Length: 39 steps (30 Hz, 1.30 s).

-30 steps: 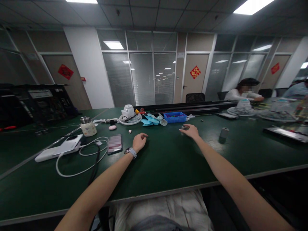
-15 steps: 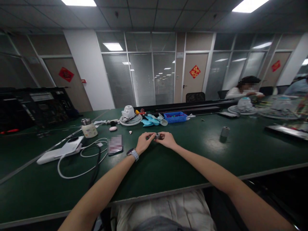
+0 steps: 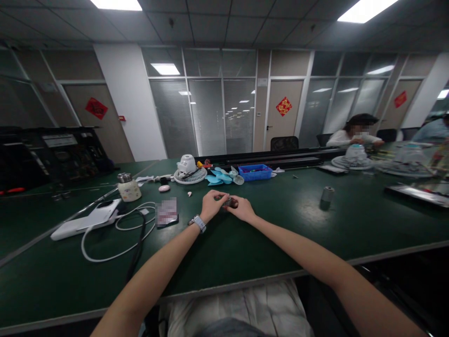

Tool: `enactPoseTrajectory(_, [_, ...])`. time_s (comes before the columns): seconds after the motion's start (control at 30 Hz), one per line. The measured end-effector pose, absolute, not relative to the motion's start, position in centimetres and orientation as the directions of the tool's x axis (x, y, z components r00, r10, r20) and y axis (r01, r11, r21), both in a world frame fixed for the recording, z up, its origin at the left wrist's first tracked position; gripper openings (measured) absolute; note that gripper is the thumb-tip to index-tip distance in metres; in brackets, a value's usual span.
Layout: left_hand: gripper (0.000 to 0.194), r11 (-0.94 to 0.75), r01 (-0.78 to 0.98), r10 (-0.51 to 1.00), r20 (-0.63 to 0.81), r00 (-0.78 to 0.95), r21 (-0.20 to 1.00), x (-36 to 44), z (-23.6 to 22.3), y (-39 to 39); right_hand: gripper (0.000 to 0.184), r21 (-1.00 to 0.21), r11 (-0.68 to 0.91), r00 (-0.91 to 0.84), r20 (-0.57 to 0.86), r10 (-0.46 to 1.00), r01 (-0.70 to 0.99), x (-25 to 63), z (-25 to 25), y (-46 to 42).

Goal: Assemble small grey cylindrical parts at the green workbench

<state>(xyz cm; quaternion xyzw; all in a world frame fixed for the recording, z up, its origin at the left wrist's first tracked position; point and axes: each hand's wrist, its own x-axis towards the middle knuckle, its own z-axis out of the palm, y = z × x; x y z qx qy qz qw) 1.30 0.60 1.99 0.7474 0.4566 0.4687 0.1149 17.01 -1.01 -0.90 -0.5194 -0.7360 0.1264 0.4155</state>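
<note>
A: Hands, quick?
B: Pinching, both: left hand [image 3: 211,206] and right hand [image 3: 242,209], fingertips closed around a small metallic part [image 3: 229,202]. Exact shape hidden, can't tell.
A: Where on the worktop [image 3: 379,220]?
B: Over the middle, well in from the near edge. Touching the surface? Can't tell.
A: Handling?
B: Judging by looks: light, stiff, probably slippery if smooth. Unlikely to be fragile. Best to take by opposite sides, fingertips only.
A: Next, outward?
B: Watch [image 3: 199,223] on left wrist. Then, toward the left edge: pale earbud [image 3: 190,194], pink case [image 3: 164,188], bottle [image 3: 129,188], white cable [image 3: 105,260]. Toward the far edge: blue fan blades [image 3: 219,176], white fan head [image 3: 187,164], blue basket [image 3: 257,175].
A: Right side?
B: Upright metal cylinder [image 3: 327,194], well apart from right hand. Near the far right corner: co-worker [image 3: 342,139], bent over. Done.
</note>
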Motion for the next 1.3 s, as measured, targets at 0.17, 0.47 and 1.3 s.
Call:
enactPoseTrajectory(0.17, [0.031,-0.487,0.686,0.807,0.578,0.118,0.541,-0.5,1.3,1.3,0.048,-0.624,0.429,-0.105,0.486,0.868,0.653,16.7,-1.3,-1.0])
enactPoseTrajectory(0.47, [0.023,-0.452,0.734,0.884,0.362,0.295,0.507,-2.0,0.0,1.9,0.04,-0.594,0.22,0.176,0.535,0.826,0.774,24.2,1.1,1.2])
enactPoseTrajectory(1.3, [0.029,-0.289,0.696,0.932,0.36,0.046,0.658,-3.0,-0.5,2.6,0.031,-0.306,0.666,-0.518,0.443,0.732,0.68,15.2,-1.1,-0.2])
